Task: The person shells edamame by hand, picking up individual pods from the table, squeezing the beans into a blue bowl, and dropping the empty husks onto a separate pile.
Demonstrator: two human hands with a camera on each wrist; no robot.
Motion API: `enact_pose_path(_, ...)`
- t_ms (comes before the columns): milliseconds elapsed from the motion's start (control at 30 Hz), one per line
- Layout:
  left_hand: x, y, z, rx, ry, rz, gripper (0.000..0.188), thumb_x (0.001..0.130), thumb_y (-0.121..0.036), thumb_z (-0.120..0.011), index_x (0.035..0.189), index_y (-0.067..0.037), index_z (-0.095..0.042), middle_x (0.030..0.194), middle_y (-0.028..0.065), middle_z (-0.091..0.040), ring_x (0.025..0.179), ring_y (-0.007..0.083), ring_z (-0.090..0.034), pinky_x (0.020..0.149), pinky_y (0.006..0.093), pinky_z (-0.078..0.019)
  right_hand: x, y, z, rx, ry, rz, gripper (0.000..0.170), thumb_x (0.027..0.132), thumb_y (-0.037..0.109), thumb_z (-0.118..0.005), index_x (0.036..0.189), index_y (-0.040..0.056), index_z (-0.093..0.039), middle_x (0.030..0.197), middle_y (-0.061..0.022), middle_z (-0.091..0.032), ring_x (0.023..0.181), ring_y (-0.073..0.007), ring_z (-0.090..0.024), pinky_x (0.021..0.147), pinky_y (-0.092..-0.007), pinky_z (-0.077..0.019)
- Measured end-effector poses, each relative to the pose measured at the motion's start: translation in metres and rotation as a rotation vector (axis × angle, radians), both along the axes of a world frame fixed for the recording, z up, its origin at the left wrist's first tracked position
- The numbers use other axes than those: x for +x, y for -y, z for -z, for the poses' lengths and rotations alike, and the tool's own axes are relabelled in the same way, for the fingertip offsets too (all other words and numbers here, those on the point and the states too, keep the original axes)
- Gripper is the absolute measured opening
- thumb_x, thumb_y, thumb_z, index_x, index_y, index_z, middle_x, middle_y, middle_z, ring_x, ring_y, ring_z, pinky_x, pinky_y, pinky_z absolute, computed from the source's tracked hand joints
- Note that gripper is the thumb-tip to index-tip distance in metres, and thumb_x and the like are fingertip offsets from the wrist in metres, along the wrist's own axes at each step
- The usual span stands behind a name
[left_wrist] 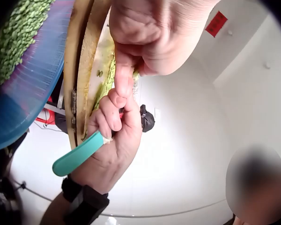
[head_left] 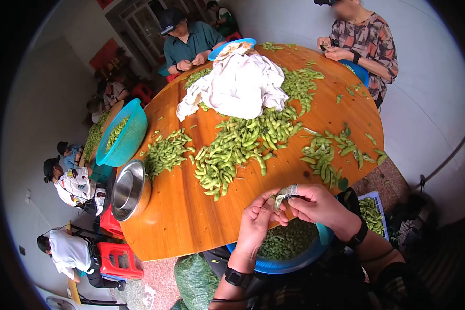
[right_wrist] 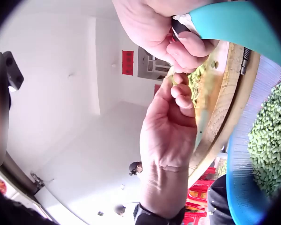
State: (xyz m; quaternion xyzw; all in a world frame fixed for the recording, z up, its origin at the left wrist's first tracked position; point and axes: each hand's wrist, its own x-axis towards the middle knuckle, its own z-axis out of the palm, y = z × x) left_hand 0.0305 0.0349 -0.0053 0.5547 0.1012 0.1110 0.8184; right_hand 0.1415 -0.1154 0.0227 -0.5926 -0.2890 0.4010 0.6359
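Observation:
My left hand (head_left: 258, 214) pinches a soybean pod (head_left: 278, 200) between thumb and fingertips, over the table's near edge. Right against it, my right hand (head_left: 318, 204) curls its fingers round a teal-handled tool (left_wrist: 77, 157) whose working end is hidden in the fist. A greyish wrapping (head_left: 289, 190) covers one of the right hand's fingers. In the right wrist view, the fingertips of both hands meet at the pod. Below them sits a blue basin (head_left: 289, 266) holding many shelled green beans (right_wrist: 271, 140).
Piles of soybean pods (head_left: 237, 150) lie on the round wooden table (head_left: 186, 222), around a white cloth (head_left: 243, 85). Metal bowls (head_left: 130, 188) and a teal basin (head_left: 132, 134) stand at its left edge. Other people (head_left: 194, 46) sit across it. A crate of pods (head_left: 372, 214) is at lower right.

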Motion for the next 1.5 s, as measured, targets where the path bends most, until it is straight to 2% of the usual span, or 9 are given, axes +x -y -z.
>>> enact_pose_path(133, 0.003, 0.009, -0.010, -0.018, -0.062, -0.069, 0.029, 0.100, -0.016, -0.050, 0.125, -0.001, -0.053, 0.087, 0.0048, -0.062, 0.065, 0.0105, -0.061, 0.058, 0.0230, -0.0527, -0.012, -0.006, 0.013, 0.218, 0.553, 0.191, 0.015, 0.090, 0.004, -0.054, 0.102, -0.0002, -0.061, 0.064, -0.0111, -0.057, 0.047, -0.0177, -0.050, 0.046, -0.0318, -0.0388)
enact_pose_path(333, 0.002, 0.001, -0.012, 0.220, -0.082, -0.036, 0.022, 0.098, -0.009, -0.051, 0.117, -0.001, -0.058, 0.080, 0.0009, -0.062, 0.063, 0.0057, -0.059, 0.055, 0.0197, -0.0476, -0.015, 0.007, -0.006, 0.011, 0.700, 0.182, 0.006, 0.086, 0.004, -0.058, 0.087, -0.0013, -0.056, 0.065, -0.0197, -0.053, 0.054, -0.0354, -0.051, 0.049, -0.0395, -0.0372)
enact_pose_path(600, 0.001, 0.015, -0.004, 0.817, -0.145, -0.274, 0.008, 0.085, -0.001, -0.059, 0.092, 0.002, -0.062, 0.063, 0.0059, -0.058, 0.058, 0.0077, -0.054, 0.055, 0.0249, -0.0463, -0.018, 0.007, 0.001, 0.050, 0.824, 0.164, 0.006, 0.084, 0.003, -0.058, 0.086, -0.0013, -0.055, 0.065, -0.0188, -0.054, 0.057, -0.0373, -0.054, 0.050, -0.0422, -0.0392)
enact_pose_path(967, -0.029, 0.018, -0.009, 0.814, -0.202, -0.149, 0.009, 0.089, -0.004, -0.058, 0.096, 0.001, -0.062, 0.074, 0.0026, -0.061, 0.058, 0.0077, -0.055, 0.056, 0.0227, -0.0458, 0.029, 0.025, 0.005, -0.046, 0.957, 0.455, 0.014, 0.086, 0.003, -0.057, 0.098, -0.0029, -0.061, 0.074, -0.0192, -0.057, 0.065, -0.0349, -0.058, 0.057, -0.0391, -0.0439)
enact_pose_path(1067, -0.028, 0.015, -0.029, 0.992, -0.161, -0.107, 0.011, 0.088, -0.008, -0.063, 0.094, 0.000, -0.065, 0.081, 0.0063, -0.064, 0.056, 0.0109, -0.057, 0.054, 0.0246, -0.0461, 0.061, 0.038, 0.018, -0.225, 1.058, 0.543, 0.013, 0.085, 0.006, -0.058, 0.078, -0.0028, -0.050, 0.075, -0.0228, -0.057, 0.072, -0.0437, -0.057, 0.061, -0.0495, -0.0446)
enact_pose_path(1267, 0.066, -0.021, -0.015, 1.397, -0.208, -0.618, 0.019, 0.080, -0.012, -0.072, 0.092, 0.002, -0.066, 0.084, 0.0172, -0.065, 0.070, 0.0304, -0.064, 0.065, 0.0370, -0.0512, 0.055, 0.030, 0.009, -0.176, 1.003, 0.535, 0.010, 0.086, 0.004, -0.056, 0.081, -0.0027, -0.051, 0.074, -0.0232, -0.057, 0.071, -0.0444, -0.057, 0.060, -0.0489, -0.0441)
enact_pose_path(1367, 0.093, -0.032, -0.002, 1.449, -0.412, -0.579, 0.024, 0.079, -0.014, -0.073, 0.095, 0.003, -0.065, 0.081, 0.0185, -0.065, 0.074, 0.0335, -0.064, 0.069, 0.0394, -0.0520, 0.043, 0.023, -0.001, -0.091, 0.951, 0.490, 0.006, 0.086, 0.003, -0.055, 0.085, -0.0029, -0.052, 0.071, -0.0223, -0.056, 0.065, -0.0415, -0.057, 0.057, -0.0449, -0.0438)
enact_pose_path(1433, 0.089, -0.036, -0.001, 1.476, -0.403, -0.556, 0.026, 0.078, -0.013, -0.073, 0.096, 0.003, -0.065, 0.086, 0.0197, -0.067, 0.072, 0.0331, -0.065, 0.067, 0.0386, -0.0521, 0.040, 0.020, 0.001, -0.027, 0.731, 0.339, 0.010, 0.091, 0.004, -0.051, 0.095, -0.0029, -0.057, 0.067, -0.0117, -0.061, 0.056, -0.0208, -0.059, 0.054, -0.0332, -0.0455)
enact_pose_path(1500, 0.075, -0.032, -0.006, 1.234, -0.201, -0.513, 0.024, 0.080, -0.013, -0.070, 0.099, 0.001, -0.064, 0.090, 0.0197, -0.067, 0.070, 0.0318, -0.066, 0.064, 0.0377, -0.0530, 0.037, 0.015, -0.003, -0.061, 0.586, 0.285, 0.006, 0.089, 0.002, -0.053, 0.087, -0.0033, -0.054, 0.066, -0.0140, -0.056, 0.053, -0.0202, -0.056, 0.051, -0.0321, -0.0430)
